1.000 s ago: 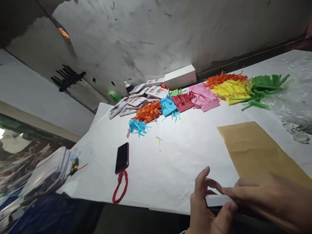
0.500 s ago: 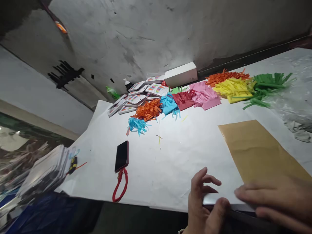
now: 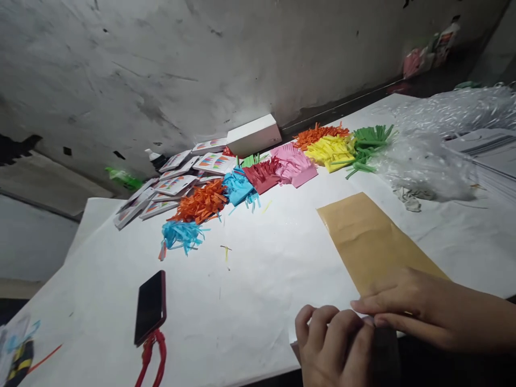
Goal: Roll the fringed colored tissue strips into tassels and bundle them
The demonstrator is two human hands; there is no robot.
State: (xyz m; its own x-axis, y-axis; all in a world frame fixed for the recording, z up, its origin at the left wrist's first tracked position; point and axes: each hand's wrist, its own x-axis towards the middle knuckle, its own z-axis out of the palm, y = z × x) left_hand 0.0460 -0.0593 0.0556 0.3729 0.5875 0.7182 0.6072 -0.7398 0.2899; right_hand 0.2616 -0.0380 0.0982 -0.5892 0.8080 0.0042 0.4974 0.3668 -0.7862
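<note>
Grasping white pc (image 3: 293, 338), L hand (image 3: 334, 344) curls over it, lower right of frame; R hand (image 3: 419, 306) fingertips at its right end, R grip unclear.

A hand could pass across the tabletop (image 3: 258, 295) between the phone (image 3: 150, 307) and the brown envelope (image 3: 373, 236) (flat, a low obstacle). Toward the wall (image 3: 209, 70), fringed paper bundles (image 3: 237, 185), stacked packets (image 3: 173, 185) and the white box (image 3: 252, 135) bar the way; crumpled plastic (image 3: 427, 166) bulges at right. The left hand (image 3: 332, 349) and right hand (image 3: 427, 306) crowd the near edge.
</note>
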